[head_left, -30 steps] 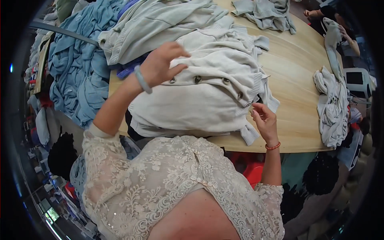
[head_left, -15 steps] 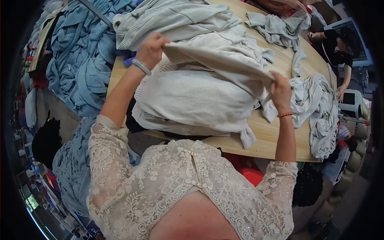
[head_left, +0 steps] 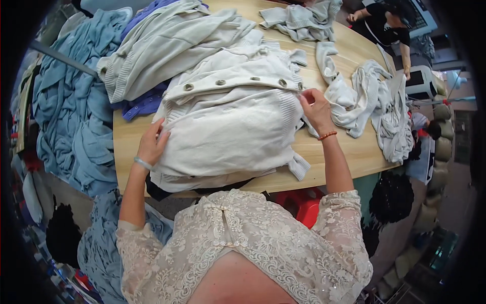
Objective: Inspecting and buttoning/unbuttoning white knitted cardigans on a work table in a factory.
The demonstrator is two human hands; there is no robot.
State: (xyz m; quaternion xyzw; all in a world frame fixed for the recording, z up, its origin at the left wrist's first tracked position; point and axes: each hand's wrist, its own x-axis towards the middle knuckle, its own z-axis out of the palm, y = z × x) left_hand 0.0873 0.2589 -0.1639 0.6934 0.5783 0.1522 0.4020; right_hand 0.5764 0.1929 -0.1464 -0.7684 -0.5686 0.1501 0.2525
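A cream knitted cardigan [head_left: 228, 134] lies spread on top of a stack of similar knitwear in front of me. Its button band [head_left: 238, 80], with several dark round buttons, runs across the far side of the front panel. My left hand [head_left: 153, 142] rests at the cardigan's left edge, thumb and fingers apart. At the right end of the button band, my right hand [head_left: 317, 110] pinches the ribbed edge between thumb and fingers. More pale knitwear [head_left: 172, 48] is heaped beyond, to the far left.
Blue knits [head_left: 83, 101] are piled left of the wooden table [head_left: 319, 152], beneath a metal bar [head_left: 63, 60]. Purple garments [head_left: 144, 104] lie under the pale heap. Crumpled pale knits [head_left: 359, 96] lie at right. A red stool [head_left: 304, 205] stands below; a co-worker [head_left: 387, 28] is at far right.
The button band has come down flat across the cardigan, where it was a lifted, stretched edge. My left hand has let go of it and moved nearer; the view has shifted too.
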